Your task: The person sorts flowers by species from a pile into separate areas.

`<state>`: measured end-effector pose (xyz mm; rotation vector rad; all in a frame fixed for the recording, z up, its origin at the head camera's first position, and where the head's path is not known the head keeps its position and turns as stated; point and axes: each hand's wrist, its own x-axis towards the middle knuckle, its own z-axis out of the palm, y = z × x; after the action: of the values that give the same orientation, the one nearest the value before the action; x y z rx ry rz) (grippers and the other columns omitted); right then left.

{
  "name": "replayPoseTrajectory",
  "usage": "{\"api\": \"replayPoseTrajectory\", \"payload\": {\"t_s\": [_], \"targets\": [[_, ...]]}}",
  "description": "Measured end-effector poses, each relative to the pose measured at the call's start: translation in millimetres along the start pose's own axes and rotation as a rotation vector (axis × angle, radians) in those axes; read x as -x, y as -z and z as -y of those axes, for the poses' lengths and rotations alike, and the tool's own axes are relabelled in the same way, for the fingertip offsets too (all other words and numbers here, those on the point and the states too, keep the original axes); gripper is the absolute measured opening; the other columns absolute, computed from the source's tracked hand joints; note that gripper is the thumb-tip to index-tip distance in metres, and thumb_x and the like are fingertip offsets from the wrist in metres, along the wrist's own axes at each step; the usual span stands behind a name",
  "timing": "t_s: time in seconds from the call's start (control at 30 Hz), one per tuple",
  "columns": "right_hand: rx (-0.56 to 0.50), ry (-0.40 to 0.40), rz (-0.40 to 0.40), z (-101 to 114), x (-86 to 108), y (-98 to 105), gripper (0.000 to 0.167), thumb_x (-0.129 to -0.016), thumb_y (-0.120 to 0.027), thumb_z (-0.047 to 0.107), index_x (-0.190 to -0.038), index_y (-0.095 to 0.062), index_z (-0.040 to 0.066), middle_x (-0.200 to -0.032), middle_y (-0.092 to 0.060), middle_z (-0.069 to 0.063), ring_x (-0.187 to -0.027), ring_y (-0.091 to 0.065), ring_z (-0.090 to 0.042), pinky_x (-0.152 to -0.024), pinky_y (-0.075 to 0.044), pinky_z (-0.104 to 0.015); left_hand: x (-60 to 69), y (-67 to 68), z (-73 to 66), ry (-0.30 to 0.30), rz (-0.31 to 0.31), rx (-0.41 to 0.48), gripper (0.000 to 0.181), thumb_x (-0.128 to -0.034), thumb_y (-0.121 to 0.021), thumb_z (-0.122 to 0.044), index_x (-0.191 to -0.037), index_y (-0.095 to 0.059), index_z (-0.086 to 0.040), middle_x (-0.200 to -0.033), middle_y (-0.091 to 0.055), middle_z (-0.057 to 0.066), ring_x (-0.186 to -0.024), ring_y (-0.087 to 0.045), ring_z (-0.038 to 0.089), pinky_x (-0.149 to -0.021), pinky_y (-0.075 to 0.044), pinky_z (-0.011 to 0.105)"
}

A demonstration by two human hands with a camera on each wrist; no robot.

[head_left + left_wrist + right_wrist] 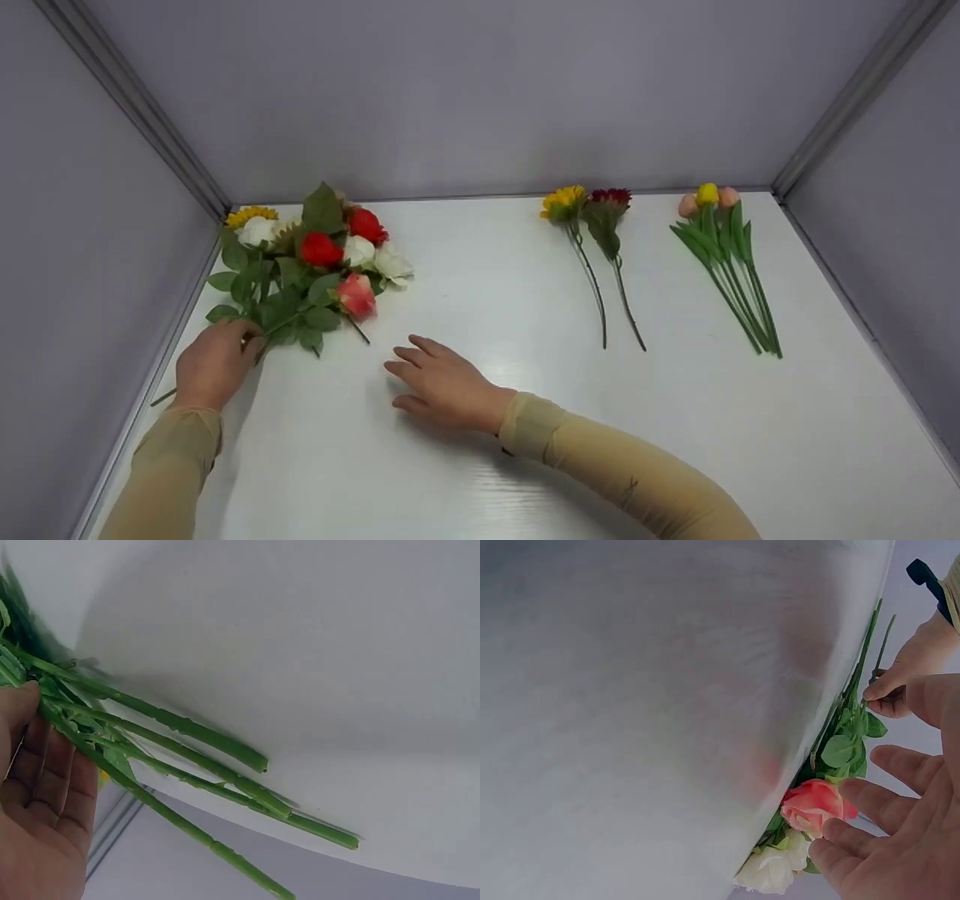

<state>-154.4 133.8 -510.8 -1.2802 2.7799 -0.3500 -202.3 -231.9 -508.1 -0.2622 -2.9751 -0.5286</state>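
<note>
The left hand pinched a stem between its fingers, leaves crowding round, by the flower heap at the desk's left; the right hand spread its fingers nearby. A yellow flower, a dark red flower and tulips lay rightward.

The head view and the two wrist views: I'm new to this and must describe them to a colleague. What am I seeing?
There is no machine here, just a person: the left grip and right grip are bare hands. The wide picture comes from a camera worn on the head; the two close ones come from cameras on the wrists.

On the white table lie a mixed flower pile at left, a yellow flower and a dark red one right of centre, and three tulips at far right.

The left grip pinches a stem at the pile. The right grip is open and holds nothing.
</note>
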Motion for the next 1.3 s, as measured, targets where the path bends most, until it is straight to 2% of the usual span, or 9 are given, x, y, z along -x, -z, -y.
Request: {"api": "replayPoseTrajectory", "payload": {"t_s": [0.3,0.47,0.53,0.67,0.77,0.93,1.07,1.2,1.3], "targets": [[-0.003,0.005,0.016,0.5,0.2,-2.6,0.055,-0.107,-0.052,0.045,-0.151,-0.05,0.012,-0.154,-0.048,-0.012,-0.149,-0.033,-0.031,-0.125,-0.014,-0.034,1.8,-2.2,-7.2,-0.055,-0.016,-0.014,0.011,-0.0959,-0.071,-0.006,-0.104,-0.071,0.001,-0.093,-0.069,0.02,-0.082,-0.066,0.038,-0.067,-0.053,0.053],[0.024,0.025,-0.009,-0.5,2.2,-4.6,0.053,-0.107,-0.053,0.043,-0.148,-0.054,0.011,-0.151,-0.051,-0.012,-0.148,-0.036,-0.031,-0.124,-0.015,-0.034,5.1,-2.1,-8.6,-0.077,-0.026,-0.043,0.012,-0.0972,-0.069,-0.005,-0.109,-0.068,-0.001,-0.091,-0.071,0.02,-0.074,-0.067,0.037,-0.061,-0.053,0.053],[0.037,0.031,-0.023,-1.2,2.8,-5.1,0.052,-0.107,-0.054,0.043,-0.147,-0.055,0.01,-0.15,-0.053,-0.013,-0.147,-0.038,-0.031,-0.124,-0.015,-0.034,5.5,-0.8,-9.1,-0.065,-0.009,-0.027,0.016,-0.0971,-0.068,-0.004,-0.113,-0.067,0.0,-0.095,-0.071,0.021,-0.078,-0.067,0.039,-0.064,-0.053,0.053],[0.042,0.032,-0.023,-2.1,3.0,-6.8,0.052,-0.107,-0.053,0.043,-0.147,-0.055,0.011,-0.15,-0.053,-0.012,-0.147,-0.038,-0.03,-0.124,-0.015,-0.034,4.6,3.5,-10.6,0.01,0.093,0.074,0.028,-0.096,-0.062,0.002,-0.124,-0.06,0.007,-0.112,-0.065,0.028,-0.1,-0.064,0.045,-0.079,-0.052,0.057],[0.026,0.021,-0.012,-1.0,3.1,-6.9,0.052,-0.107,-0.053,0.044,-0.147,-0.055,0.011,-0.151,-0.052,-0.012,-0.147,-0.037,-0.031,-0.124,-0.015,-0.034,7.3,4.0,-8.1,0.05,0.146,0.09,0.032,-0.094,-0.059,0.004,-0.125,-0.059,0.011,-0.115,-0.063,0.031,-0.105,-0.061,0.048,-0.084,-0.05,0.059],[0.013,0.014,-0.008,1.2,2.3,-6.4,0.052,-0.106,-0.055,0.043,-0.147,-0.055,0.012,-0.151,-0.051,-0.012,-0.148,-0.036,-0.031,-0.124,-0.016,-0.034,15.6,3.4,1.3,0.068,0.145,0.026,0.021,-0.0944,-0.064,-0.002,-0.112,-0.067,0.009,-0.105,-0.068,0.028,-0.093,-0.066,0.046,-0.076,-0.053,0.058],[0.023,0.014,-0.009,0.7,2.8,-6.6,0.052,-0.106,-0.054,0.043,-0.147,-0.055,0.012,-0.151,-0.051,-0.011,-0.147,-0.036,-0.031,-0.124,-0.018,-0.035,18.0,8.7,4.2,0.091,0.164,0.035,0.019,-0.0962,-0.065,-0.006,-0.108,-0.071,0.007,-0.103,-0.07,0.026,-0.088,-0.067,0.04,-0.073,-0.054,0.054],[0.011,0.013,-0.01,-3.4,5.7,-6.9,0.051,-0.106,-0.054,0.043,-0.147,-0.055,0.011,-0.151,-0.051,-0.012,-0.147,-0.037,-0.031,-0.124,-0.017,-0.035,17.7,16.9,-1.8,0.076,0.148,0.046,0.016,-0.0959,-0.067,-0.005,-0.107,-0.073,0.006,-0.104,-0.071,0.025,-0.087,-0.067,0.038,-0.073,-0.054,0.053],[-0.015,0.001,-0.013,-10.5,9.9,-4.9,0.051,-0.107,-0.054,0.041,-0.147,-0.055,0.01,-0.151,-0.052,-0.013,-0.147,-0.038,-0.031,-0.124,-0.017,-0.034,15.4,22.0,-15.4,0.06,0.145,0.072,0.017,-0.0969,-0.067,-0.006,-0.108,-0.073,0.006,-0.105,-0.07,0.024,-0.089,-0.066,0.037,-0.074,-0.053,0.052]]}}
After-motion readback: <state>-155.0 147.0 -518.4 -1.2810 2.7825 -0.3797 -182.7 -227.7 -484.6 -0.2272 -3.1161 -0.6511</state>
